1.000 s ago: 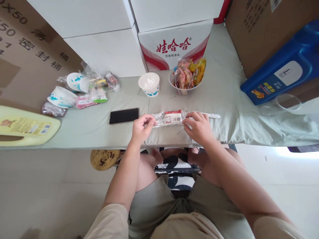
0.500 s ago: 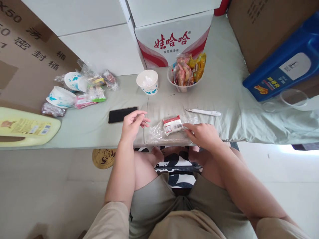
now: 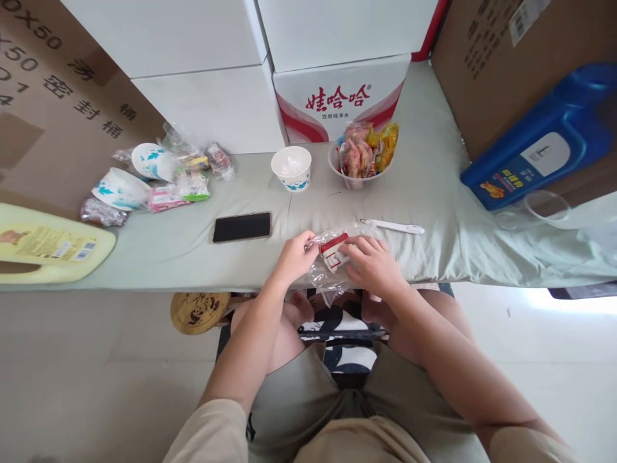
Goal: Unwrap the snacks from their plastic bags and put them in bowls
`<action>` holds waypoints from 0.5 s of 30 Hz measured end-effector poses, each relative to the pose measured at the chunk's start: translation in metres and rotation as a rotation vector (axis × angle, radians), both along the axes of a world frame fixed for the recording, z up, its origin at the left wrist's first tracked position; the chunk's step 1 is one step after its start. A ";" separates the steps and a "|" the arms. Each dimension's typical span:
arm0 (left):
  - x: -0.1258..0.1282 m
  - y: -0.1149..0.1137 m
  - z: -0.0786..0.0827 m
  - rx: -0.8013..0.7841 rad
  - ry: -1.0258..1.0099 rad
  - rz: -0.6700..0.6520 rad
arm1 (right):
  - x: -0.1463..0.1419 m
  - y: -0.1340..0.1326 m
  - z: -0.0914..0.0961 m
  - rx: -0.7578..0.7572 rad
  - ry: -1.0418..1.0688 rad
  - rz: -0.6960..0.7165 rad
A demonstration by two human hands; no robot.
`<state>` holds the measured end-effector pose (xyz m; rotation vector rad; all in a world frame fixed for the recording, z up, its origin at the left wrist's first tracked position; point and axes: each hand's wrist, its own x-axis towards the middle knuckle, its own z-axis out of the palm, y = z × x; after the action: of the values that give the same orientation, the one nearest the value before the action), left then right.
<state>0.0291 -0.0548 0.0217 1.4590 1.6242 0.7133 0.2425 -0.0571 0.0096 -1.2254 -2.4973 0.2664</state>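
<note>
A small snack packet [image 3: 332, 252] in clear wrap with a red and white label sits at the front edge of the table covered in pale green cloth [image 3: 193, 244]. My left hand [image 3: 297, 254] pinches its clear wrap on the left side. My right hand [image 3: 373, 263] grips the packet from the right, fingers curled over it. A white pen-like tool [image 3: 393, 226] lies just behind my right hand. A black phone [image 3: 241, 227] rests left of my left hand.
A white paper cup [image 3: 292, 168] and a bowl of wrapped snacks [image 3: 365, 154] stand behind. More paper cups and snack packets [image 3: 159, 173] lie at the far left. A yellow jug [image 3: 48, 243] lies left, a blue jug [image 3: 544, 149] right. Boxes [image 3: 337, 96] line the back.
My left hand, which had let go of the packet half a second ago, has come back and pinched its wrap. The packet is now tilted up between both hands.
</note>
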 end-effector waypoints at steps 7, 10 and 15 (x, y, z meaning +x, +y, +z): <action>0.008 0.011 -0.002 -0.171 -0.604 0.163 | -0.004 0.007 -0.009 -0.219 0.343 -0.036; -0.004 0.022 -0.009 -0.089 -0.465 0.251 | 0.006 0.009 -0.008 -0.258 0.573 -0.155; -0.020 0.034 -0.018 0.012 -0.264 0.224 | 0.030 0.023 0.005 -0.156 0.794 -0.471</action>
<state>0.0089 -0.0204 0.0041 1.1456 1.5904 0.9986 0.2730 -0.0336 0.0144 -1.3727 -1.4989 0.6739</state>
